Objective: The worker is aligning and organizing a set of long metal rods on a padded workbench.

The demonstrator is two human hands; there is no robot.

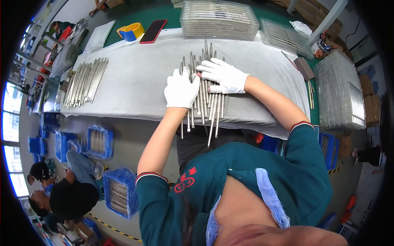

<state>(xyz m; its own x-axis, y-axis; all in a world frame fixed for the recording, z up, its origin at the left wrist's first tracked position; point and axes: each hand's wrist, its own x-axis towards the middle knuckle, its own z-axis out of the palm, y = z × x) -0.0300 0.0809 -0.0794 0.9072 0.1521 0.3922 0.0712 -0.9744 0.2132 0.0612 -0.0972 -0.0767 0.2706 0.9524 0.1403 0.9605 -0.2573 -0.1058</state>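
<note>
A loose bundle of thin, silvery metal rods (213, 108) lies on the white cloth in front of me, its near ends jutting past the table edge at uneven lengths. My left hand (182, 91), in a white glove, is closed over the rods on the bundle's left side, fingers bent and partly hidden. My right hand (225, 77), also gloved, lies across the top from the right. Its fingers are stretched out and apart, and some fingertips show bare through the glove. A second group of metal rods (86, 82) is spread side by side at the left of the cloth.
Stacked clear plastic trays (219, 20) stand at the back, more trays (338, 94) at the right. A red-edged phone (154, 31) and yellow and blue tape rolls (130, 32) lie behind the cloth. Blue crates (120, 192) sit on the floor at left, near other people.
</note>
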